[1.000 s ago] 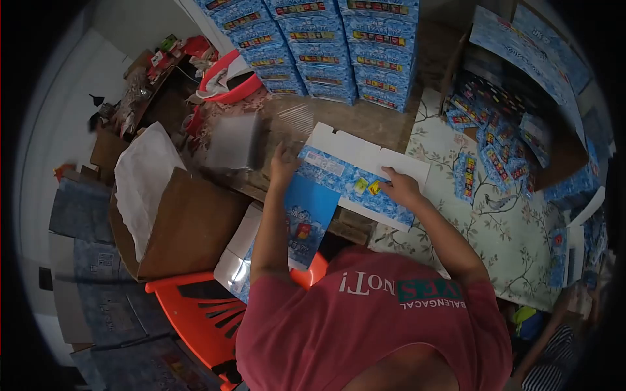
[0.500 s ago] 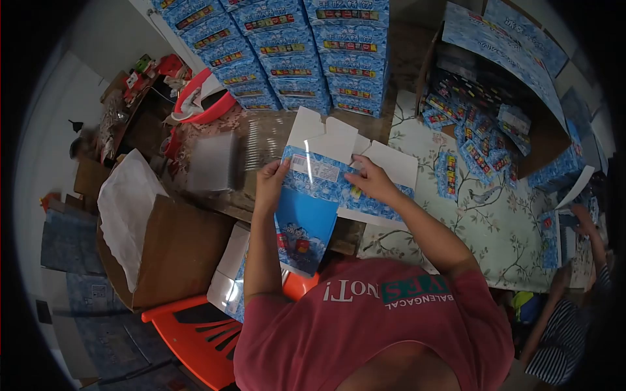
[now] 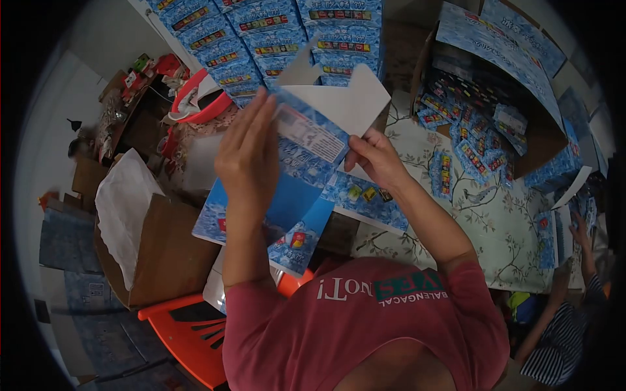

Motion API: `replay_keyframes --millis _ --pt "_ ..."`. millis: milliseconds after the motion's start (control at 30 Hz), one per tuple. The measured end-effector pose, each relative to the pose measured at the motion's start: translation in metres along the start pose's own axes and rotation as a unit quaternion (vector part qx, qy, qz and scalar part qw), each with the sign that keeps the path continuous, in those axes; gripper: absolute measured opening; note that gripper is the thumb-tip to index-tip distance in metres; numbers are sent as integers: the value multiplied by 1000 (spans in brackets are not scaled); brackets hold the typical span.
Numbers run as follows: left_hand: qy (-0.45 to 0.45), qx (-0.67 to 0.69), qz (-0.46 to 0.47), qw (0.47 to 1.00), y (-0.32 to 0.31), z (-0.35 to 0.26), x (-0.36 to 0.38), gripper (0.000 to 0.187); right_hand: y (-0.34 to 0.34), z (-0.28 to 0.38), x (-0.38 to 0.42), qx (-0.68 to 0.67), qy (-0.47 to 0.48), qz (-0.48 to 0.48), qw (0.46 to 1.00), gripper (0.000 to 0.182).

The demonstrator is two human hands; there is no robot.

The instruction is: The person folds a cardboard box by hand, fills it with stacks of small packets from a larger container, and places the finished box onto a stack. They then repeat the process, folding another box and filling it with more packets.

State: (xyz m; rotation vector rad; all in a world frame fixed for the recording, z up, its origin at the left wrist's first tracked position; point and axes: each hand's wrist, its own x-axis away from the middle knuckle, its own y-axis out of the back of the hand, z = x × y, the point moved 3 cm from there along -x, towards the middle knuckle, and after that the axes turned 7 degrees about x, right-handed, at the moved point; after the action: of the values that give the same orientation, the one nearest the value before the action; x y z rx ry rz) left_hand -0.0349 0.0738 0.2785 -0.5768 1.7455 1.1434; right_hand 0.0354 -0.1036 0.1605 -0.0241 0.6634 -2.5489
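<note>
Stacked blue printed boxes (image 3: 287,32) at the table's far edge. Open carton of small blue packets (image 3: 476,130) right, on a floral tablecloth (image 3: 508,228). Orange plastic chair (image 3: 189,332) and brown cardboard box (image 3: 163,254) lower left.

Both hands, left (image 3: 248,159) and right (image 3: 375,156), hold a flat blue carton (image 3: 306,140) up above the floral desk (image 3: 502,228).

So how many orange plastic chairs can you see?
1: the orange chair sits lower left, beside the brown carton; more may be hidden behind the person.
</note>
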Motion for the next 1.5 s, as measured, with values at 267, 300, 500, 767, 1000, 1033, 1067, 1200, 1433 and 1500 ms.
replay_keyframes --millis 267,300,500,767,1000,1033,1067,1200,1433,1500 --pt "168 213 415 868 -146 17 172 31 129 -88 109 242 -243 -117 932 28" --pt "165 217 417 867 -143 11 184 31 135 -99 114 263 -188 -127 938 29" --pt "313 332 112 883 -84 8 130 50 33 24 81 508 105 47 854 29" --pt "70 372 -310 872 4 1 52 50 14 112 52 602 315 76 730 21" --pt "5 201 305 931 -118 -3 124 25 110 0 70 596 78 96 793 28" --pt "7 206 306 930 -134 -13 121 25 119 -12 79 537 3 34 843 35" --pt "-26 183 441 878 -155 -25 123 25 114 -23 89 538 -2 31 842 35" --pt "-47 133 635 760 -203 -24 156 29 81 -35 128 535 259 -248 765 57" --pt "129 298 -50 944 -159 11 72 21 40 -49 86 770 204 -29 604 51" --pt "85 204 -43 974 -168 31 51 22 43 -56 77 785 153 6 600 49"
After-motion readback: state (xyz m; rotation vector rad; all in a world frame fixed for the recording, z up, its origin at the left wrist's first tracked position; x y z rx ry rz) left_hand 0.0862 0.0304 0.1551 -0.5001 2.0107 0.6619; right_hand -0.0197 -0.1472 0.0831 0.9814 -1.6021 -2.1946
